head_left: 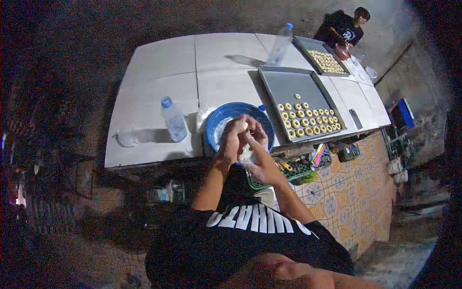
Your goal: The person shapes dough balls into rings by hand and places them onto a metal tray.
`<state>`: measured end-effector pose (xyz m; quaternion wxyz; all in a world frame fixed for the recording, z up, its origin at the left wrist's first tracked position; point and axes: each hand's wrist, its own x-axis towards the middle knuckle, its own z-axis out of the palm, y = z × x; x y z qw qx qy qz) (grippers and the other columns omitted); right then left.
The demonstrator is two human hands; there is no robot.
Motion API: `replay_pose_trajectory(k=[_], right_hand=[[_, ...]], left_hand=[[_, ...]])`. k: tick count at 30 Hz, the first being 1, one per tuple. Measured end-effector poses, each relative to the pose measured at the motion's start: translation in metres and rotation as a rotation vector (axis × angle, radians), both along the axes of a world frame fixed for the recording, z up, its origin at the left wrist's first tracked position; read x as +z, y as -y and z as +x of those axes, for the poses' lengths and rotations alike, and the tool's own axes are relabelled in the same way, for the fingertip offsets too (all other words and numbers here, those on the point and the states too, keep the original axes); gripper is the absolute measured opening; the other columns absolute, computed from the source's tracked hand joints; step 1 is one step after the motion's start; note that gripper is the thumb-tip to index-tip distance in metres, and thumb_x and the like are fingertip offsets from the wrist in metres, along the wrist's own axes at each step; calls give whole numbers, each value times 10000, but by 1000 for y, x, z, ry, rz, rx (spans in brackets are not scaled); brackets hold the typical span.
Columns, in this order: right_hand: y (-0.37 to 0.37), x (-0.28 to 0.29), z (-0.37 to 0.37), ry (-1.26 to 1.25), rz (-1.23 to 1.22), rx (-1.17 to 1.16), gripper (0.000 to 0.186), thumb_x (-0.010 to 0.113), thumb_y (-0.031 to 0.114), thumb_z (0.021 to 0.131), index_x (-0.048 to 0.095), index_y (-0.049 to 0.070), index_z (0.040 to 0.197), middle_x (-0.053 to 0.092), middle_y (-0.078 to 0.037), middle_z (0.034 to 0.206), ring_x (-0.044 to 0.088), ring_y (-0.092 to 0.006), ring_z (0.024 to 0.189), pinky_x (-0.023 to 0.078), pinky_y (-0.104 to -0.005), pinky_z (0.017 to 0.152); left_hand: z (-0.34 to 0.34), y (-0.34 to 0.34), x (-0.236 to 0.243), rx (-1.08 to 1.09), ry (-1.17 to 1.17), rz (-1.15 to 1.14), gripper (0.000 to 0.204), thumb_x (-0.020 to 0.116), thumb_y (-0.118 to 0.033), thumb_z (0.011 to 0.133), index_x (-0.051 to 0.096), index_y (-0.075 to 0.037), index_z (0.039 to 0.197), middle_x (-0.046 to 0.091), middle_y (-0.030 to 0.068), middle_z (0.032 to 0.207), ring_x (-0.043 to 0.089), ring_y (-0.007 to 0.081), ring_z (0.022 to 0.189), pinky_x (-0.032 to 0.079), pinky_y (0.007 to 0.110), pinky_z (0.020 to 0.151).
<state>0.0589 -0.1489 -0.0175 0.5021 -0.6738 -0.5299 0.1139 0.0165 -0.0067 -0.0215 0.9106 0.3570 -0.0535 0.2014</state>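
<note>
Both my hands come together over the near side of a blue basin [211, 118] dusted with white flour. My left hand [232, 140] is closed, its fingers curled around a small pale lump of dough [244, 126] at the tips. Facing it, my right hand [260, 153] bends its fingers around another pale piece of dough [247, 154] against the palm. The fingers partly hide both pieces. To the right, a metal baking tray [284, 79] carries several rows of small pale dough rings [308, 123], with one ring apart from the rows.
A clear bottle [174, 120] and a transparent cup [127, 138] stand left of the basin. A larger bottle [280, 45] is behind the tray. A phone [355, 119] lies on the right. Farther off, another person [339, 31] works beside a second filled tray [327, 62]. Below hangs a green crate [262, 180].
</note>
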Motion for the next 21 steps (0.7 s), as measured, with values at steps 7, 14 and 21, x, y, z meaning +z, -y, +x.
replay_pose_trajectory(k=[7, 14, 21], right_hand=[[13, -13, 3, -212, -89, -16, 707, 742, 317, 866, 472, 23, 1449, 243, -291, 1567, 201, -413, 1478, 181, -467, 1190], [20, 9, -11, -211, -144, -115, 610, 718, 381, 895, 557, -17, 1327, 602, -271, 1280, 538, -356, 1259, 365, -442, 1091], [19, 6, -12, -153, -55, -157, 454, 751, 343, 875, 614, -19, 1113, 623, -218, 1140, 586, -339, 1109, 446, -429, 965]], left_hand=[[6, 1, -7, -100, -10, -116, 347, 489, -323, 995, 544, -28, 820, 610, 132, 858, 613, 258, 861, 482, 376, 825], [5, 6, 10, -183, 91, 42, 373, 476, -310, 986, 533, -15, 764, 594, 150, 794, 622, 309, 848, 486, 433, 826], [7, 0, -8, -237, 96, 15, 356, 492, -309, 980, 539, -15, 786, 587, 141, 806, 624, 290, 857, 491, 401, 821]])
